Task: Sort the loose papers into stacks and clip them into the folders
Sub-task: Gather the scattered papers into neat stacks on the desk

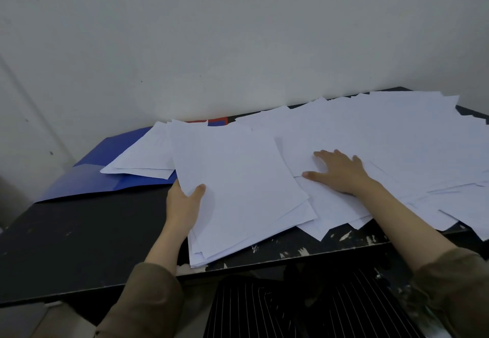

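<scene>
Fingers of the left hand (pixel 185 205) curl under the near-left edge of a stack of white sheets (pixel 238 184), with the thumb (pixel 199 188) pressed on top, so the stack is pinched at its edge and its left side is lifted a little off the dark worktop (pixel 79 245). Its near corner overhangs the front edge of the worktop. Just right of it, the right hand (pixel 341 172) lies flat with its fingers (pixel 321 155) spread and straight, pressing down on the loose papers (pixel 397 136) that fan out across the right half of the worktop to the wall.

Paper like this is light, limp and slick sheet on sheet, so a stack held by one edge will likely sag and splay (the lower sheets already stick out unevenly at the near corner). A pinch near the middle of a long edge, with the other hand supporting underneath or squaring the sides, should keep it together; a flat palm is the better way to drag single sheets.

Farther left, a blue folder (pixel 87 178) lies open on the worktop, with a smaller pile of sheets (pixel 143 157) resting on it. Behind that, a strip of red (pixel 219 120) shows by the wall, perhaps another folder, though I cannot tell.
</scene>
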